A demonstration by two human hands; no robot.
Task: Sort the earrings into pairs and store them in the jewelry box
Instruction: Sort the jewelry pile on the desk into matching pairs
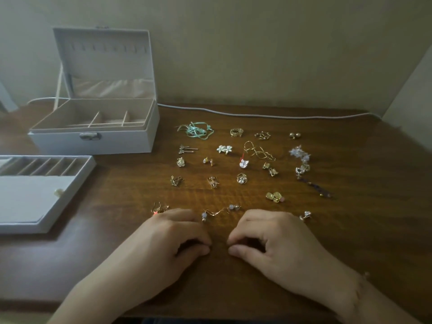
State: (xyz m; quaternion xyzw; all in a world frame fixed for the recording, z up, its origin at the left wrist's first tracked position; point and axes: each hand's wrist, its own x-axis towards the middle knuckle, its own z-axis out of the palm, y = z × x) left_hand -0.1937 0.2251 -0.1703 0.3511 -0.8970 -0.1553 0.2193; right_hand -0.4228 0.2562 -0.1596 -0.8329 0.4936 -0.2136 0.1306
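The earrings (243,164) lie spread in small clusters over the middle of the wooden bench (350,230), to the right of the box (93,139), which stands open at the back left with its lid upright and its divided compartments showing. A removed tray (46,190) lies on the bench near the box, at the left edge. Both hands rest on the bench at the near edge of the spread, the left hand (173,239) and right hand (271,239) close together, each with fingers (198,250) curled loosely inward and holding nothing.
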